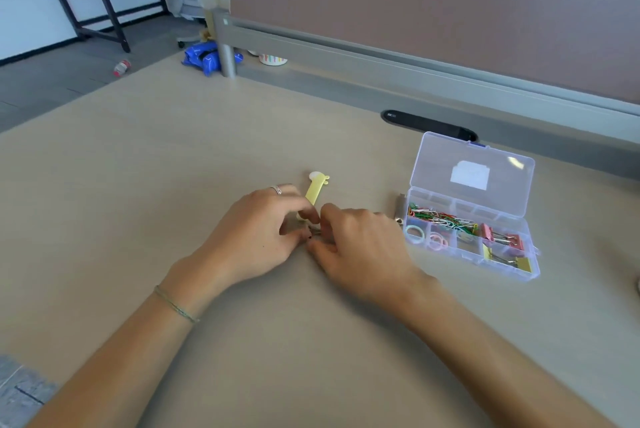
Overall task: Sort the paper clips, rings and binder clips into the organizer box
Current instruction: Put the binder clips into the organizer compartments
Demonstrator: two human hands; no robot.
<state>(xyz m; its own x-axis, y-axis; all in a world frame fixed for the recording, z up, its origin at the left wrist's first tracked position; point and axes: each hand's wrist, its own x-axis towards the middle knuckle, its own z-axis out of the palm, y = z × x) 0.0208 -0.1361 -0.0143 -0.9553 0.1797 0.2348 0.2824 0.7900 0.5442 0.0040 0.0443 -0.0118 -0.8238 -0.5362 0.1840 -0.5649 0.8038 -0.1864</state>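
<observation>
head view: both hands (311, 237) curled, fingertips together

1. No text, brand, number or sign can be read anywhere in the view.
2. The white label (470, 176) on the open lid of the organizer box (450, 256) shows no legible print.
3. The black cable cover (427, 125) set in the bench (173, 185) carries a small pale mark at its left end, too blurred to read.
</observation>
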